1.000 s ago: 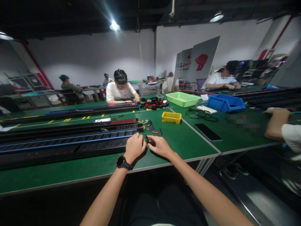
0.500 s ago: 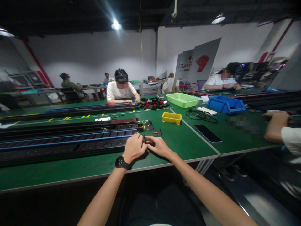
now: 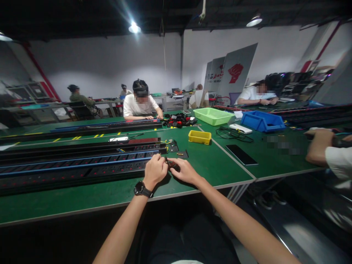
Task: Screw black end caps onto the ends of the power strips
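Observation:
A long black power strip (image 3: 104, 170) with red-dotted sockets and a blue edge lies along the green table. At its right end is my left hand (image 3: 155, 169), a black watch on the wrist, its fingers curled closed over the end. Facing it, my right hand (image 3: 184, 171) has thumb and fingers brought together on a small dark part (image 3: 172, 165) at that end. Fingers cover most of this part, so its kind does not show. Just beyond the hands sits a black plate (image 3: 181, 154) with brass-coloured pieces on it.
Behind lies a second strip (image 3: 148, 147) with yellow-green wires. Farther off are a yellow bin (image 3: 200, 137), a green basket (image 3: 213, 116), a blue bin (image 3: 262, 121), a cable (image 3: 233, 134) and a dark phone (image 3: 242, 154). Co-workers sit opposite and at right.
My right hand's fingers have parted slightly from my left hand, and more of the small dark part shows between them. My left hand stays at the strip's end.

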Available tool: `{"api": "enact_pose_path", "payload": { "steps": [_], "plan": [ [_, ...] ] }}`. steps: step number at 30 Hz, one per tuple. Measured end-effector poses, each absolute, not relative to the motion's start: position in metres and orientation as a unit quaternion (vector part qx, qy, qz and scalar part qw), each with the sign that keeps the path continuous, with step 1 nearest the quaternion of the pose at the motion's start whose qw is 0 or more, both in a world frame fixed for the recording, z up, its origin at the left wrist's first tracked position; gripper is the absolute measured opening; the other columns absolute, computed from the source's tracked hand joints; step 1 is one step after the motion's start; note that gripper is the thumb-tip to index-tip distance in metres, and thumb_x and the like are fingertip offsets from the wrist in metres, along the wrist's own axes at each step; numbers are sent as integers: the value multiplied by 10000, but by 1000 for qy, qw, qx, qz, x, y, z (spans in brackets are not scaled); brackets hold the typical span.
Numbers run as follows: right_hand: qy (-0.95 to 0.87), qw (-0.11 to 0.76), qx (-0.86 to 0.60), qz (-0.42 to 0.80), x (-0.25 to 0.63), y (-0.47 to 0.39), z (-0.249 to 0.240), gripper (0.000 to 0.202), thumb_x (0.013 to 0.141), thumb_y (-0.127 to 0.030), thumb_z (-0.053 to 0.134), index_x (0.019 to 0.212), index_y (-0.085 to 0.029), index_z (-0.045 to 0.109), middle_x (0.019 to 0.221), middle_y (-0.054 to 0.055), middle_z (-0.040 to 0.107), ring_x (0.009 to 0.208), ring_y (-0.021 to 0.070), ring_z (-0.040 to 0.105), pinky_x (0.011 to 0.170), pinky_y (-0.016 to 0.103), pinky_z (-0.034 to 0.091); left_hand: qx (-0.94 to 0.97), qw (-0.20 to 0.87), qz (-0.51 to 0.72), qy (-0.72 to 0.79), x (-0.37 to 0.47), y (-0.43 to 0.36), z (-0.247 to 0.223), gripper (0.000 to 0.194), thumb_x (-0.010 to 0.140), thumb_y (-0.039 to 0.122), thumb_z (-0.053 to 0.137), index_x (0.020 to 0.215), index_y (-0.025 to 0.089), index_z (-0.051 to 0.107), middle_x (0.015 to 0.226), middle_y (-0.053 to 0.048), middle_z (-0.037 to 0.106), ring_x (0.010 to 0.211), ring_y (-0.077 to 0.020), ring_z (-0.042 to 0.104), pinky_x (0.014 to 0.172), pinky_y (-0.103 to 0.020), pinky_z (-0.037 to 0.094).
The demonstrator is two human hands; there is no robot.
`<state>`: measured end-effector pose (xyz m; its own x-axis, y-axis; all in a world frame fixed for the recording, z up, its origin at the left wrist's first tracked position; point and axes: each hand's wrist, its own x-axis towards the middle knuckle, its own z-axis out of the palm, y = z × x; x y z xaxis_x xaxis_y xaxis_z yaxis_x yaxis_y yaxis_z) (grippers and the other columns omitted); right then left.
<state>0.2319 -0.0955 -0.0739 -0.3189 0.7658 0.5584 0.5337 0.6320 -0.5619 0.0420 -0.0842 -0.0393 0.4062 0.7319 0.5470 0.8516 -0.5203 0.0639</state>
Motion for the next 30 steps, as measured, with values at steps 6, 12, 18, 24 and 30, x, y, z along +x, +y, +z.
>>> {"api": "enact_pose_path", "payload": {
  "steps": [6, 12, 18, 24, 30],
  "plan": [
    [-808, 386, -436, 91, 233, -100, -68, 544, 861, -187, 630, 1403, -220, 594, 1117, 81, 729, 989, 216, 668, 926, 349, 532, -808, 92, -326, -482, 37, -84, -41, 299, 996, 190, 362, 785, 208, 573, 897, -73, 592, 879, -201, 580, 787, -313, 464],
    [-809, 388, -431, 91, 232, -101, -66, 554, 846, -157, 617, 1397, -209, 585, 1090, 71, 724, 995, 220, 652, 939, 349, 516, -790, 88, -366, -484, 37, -85, -38, 319, 992, 209, 356, 765, 204, 581, 865, -68, 590, 824, -189, 581, 748, -308, 440],
    [-807, 395, -426, 102, 232, -102, -67, 569, 839, -143, 616, 1399, -232, 562, 1100, 55, 727, 1003, 216, 657, 933, 340, 509, -771, 17, -389, -504, 20, -97, -22, 332, 983, 316, 438, 674, 208, 495, 765, -15, 548, 668, -149, 527, 621, -285, 349],
    [-765, 420, -483, 76, 230, -101, -64, 432, 891, -178, 581, 1320, -220, 609, 985, 52, 715, 937, 214, 664, 884, 324, 504, -793, -11, -342, -504, -15, -133, -36, 377, 954, 345, 474, 610, 208, 403, 653, 16, 463, 607, -138, 483, 604, -278, 313],
    [-664, 471, -577, 71, 249, -94, -67, 283, 959, -308, 515, 1178, -207, 664, 851, 41, 697, 784, 212, 645, 730, 307, 468, -748, -4, -364, -554, -34, -139, -54, 304, 870, 278, 488, 624, 217, 319, 633, 35, 409, 577, -131, 416, 603, -275, 292]
  ]
}}
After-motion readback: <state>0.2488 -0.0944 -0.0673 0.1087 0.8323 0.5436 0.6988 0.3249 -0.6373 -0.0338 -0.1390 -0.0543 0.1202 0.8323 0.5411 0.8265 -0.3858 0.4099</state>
